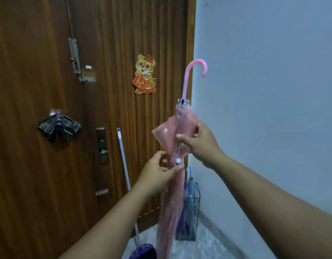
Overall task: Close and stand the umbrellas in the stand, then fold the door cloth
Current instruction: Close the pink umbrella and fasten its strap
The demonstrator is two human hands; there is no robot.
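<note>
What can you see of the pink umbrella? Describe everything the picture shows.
The pink umbrella is closed, held roughly upright, its curved pink handle on top. Its canopy looks like translucent pink plastic, loosely gathered, one flap sticking out. The left hand pinches its white-snap strap; the right hand grips the canopy higher. Its tip is out of view.

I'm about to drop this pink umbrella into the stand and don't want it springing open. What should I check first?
1. Canopy gathered: not ok. A flap of the pink umbrella still sticks out on the left.
2. Strap fastened: cannot tell. The left hand pinches the strap at its white snap.
3. Upper grip: ok. The right hand holds the folds above the snap.
4. Orientation: ok. The hook handle is up, tip down.
5. Room in the umbrella stand: ok. It holds a blue umbrella, with some space left.
6. Path: cannot tell. A mop pole leans on the door nearby.
</note>
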